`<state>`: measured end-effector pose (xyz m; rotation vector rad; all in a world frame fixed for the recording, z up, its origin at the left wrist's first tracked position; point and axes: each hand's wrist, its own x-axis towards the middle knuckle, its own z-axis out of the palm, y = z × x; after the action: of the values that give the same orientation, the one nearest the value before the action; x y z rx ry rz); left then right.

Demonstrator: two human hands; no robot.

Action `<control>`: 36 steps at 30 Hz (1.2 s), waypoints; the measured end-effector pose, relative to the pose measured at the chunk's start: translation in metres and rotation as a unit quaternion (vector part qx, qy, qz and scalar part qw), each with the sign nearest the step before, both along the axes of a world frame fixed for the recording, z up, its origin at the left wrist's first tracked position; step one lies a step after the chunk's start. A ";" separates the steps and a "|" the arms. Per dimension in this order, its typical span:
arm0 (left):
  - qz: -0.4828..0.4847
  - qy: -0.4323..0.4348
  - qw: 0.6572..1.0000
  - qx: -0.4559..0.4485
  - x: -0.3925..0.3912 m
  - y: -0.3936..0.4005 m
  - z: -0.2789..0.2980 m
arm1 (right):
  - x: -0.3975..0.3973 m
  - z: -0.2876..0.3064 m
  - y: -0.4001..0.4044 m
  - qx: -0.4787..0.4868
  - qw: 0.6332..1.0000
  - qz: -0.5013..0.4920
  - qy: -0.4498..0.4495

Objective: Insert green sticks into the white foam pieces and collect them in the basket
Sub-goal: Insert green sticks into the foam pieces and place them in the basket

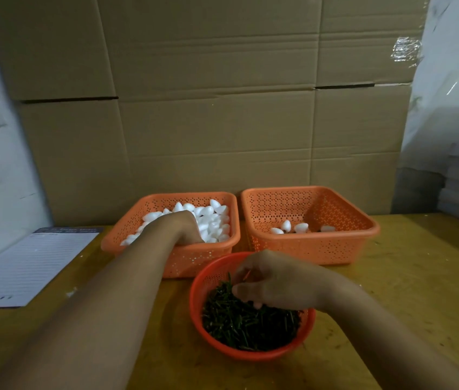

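Now both hands in baskets.

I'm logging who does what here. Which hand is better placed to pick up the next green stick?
Right. The right hand is already down in the round red basket on the green sticks; the left hand is in the foam pieces.

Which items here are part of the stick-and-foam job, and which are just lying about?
Job: left basket of foam pieces, round basket of green sticks, right basket, left hand, right hand.
Lying about: lined sheet, cardboard boxes.
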<state>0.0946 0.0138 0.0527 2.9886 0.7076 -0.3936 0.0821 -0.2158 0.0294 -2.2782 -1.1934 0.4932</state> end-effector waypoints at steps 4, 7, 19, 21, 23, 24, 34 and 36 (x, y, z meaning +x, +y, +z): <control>-0.002 -0.035 0.999 -0.009 -0.002 -0.002 -0.002 | 0.003 -0.001 -0.001 0.009 1.000 -0.005 -0.004; 0.009 -0.079 0.996 -0.045 -0.009 0.000 -0.003 | 0.004 -0.003 0.000 0.011 1.000 -0.006 -0.004; 0.009 -0.401 0.589 -0.701 -0.054 -0.013 -0.018 | 0.006 -0.006 0.002 -0.014 0.996 0.000 -0.091; -0.022 -0.349 0.563 -0.749 -0.063 -0.019 -0.018 | 0.007 -0.007 0.002 -0.021 0.995 0.005 -0.093; -0.033 -0.327 0.550 -0.768 -0.067 -0.025 -0.016 | 0.008 -0.008 0.002 -0.029 0.995 0.007 -0.095; -0.033 -0.326 0.540 -0.776 -0.068 -0.027 -0.014 | 0.008 -0.010 0.003 -0.036 0.994 0.010 -0.099; -0.011 -0.314 0.545 -0.777 -0.075 -0.035 -0.004 | 0.002 -0.016 0.007 -0.045 0.992 0.011 -0.114; -0.011 -0.307 0.559 -0.770 -0.076 -0.034 -0.007 | 0.001 -0.015 0.006 -0.049 0.992 0.012 -0.112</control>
<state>0.0184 -0.0206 0.0455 1.1973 0.0258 0.1050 0.0830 -0.2094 0.0139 -2.4574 -1.3313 0.3172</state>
